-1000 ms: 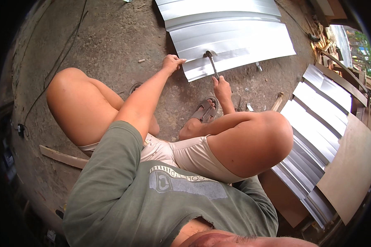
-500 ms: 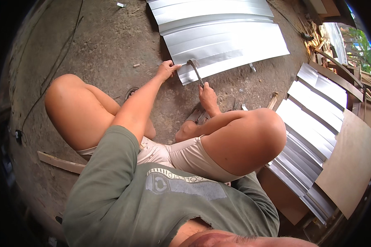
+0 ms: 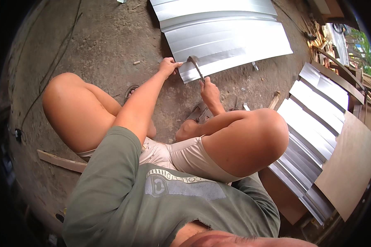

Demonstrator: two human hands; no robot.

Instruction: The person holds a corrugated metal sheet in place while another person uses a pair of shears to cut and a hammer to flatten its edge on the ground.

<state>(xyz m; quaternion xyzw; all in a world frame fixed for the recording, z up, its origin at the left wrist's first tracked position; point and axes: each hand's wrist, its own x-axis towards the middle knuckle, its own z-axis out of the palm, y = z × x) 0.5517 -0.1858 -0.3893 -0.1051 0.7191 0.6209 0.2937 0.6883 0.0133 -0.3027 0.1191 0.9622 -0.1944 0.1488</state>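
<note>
Broadly, with twelve at the top of the view, the concrete floor (image 3: 103, 49) underlies everything, and a ribbed metal sheet (image 3: 228, 41) spreads over it from twelve to one o'clock. A stack of metal sheets (image 3: 317, 101) lies toward three, a tan panel (image 3: 350, 164) just past it. Smaller, a hammer (image 3: 198, 69) slants just past twelve, its head over the ribbed sheet's near-left corner; whether it touches, I cannot tell. The right hand (image 3: 210, 90), at one, has its grip wrapped round the handle. The left hand (image 3: 167, 67), at half past eleven, has its fingertips at the sheet's left edge; whether that grip is closed on the metal, I cannot tell.

A glancing blow or a loosely held corner could make the sheet skid or dent, and its thin edge could cut. A struck thumb seems the worst risk, since hammer head and fingertips are so near each other.

The sheet's near edge runs from that corner toward two o'clock, where a silver offcut (image 3: 255, 66) lies at its margin. Below, the right sandal (image 3: 198, 112) crowds a low swing. Room is wider from nine to eleven, around a small peg (image 3: 137, 62).
</note>
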